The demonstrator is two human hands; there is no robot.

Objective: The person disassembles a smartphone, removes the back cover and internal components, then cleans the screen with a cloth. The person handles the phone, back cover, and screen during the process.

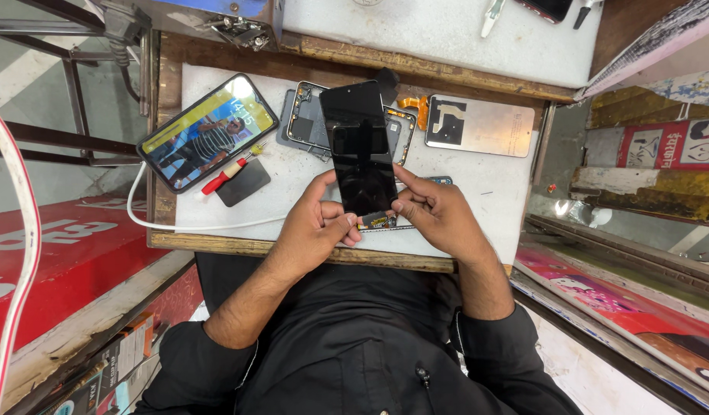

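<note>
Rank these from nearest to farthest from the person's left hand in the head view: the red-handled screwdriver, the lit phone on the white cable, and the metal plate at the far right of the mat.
From the left hand:
1. Red-handled screwdriver, just up and left, lying on the mat.
2. Lit phone, farther up-left, at the mat's left corner.
3. Metal plate, across the mat, upper right, beyond the dark screen panel that both hands hold.

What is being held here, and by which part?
Both hands, left hand and right hand, hold a black phone screen panel by its lower end.
</note>
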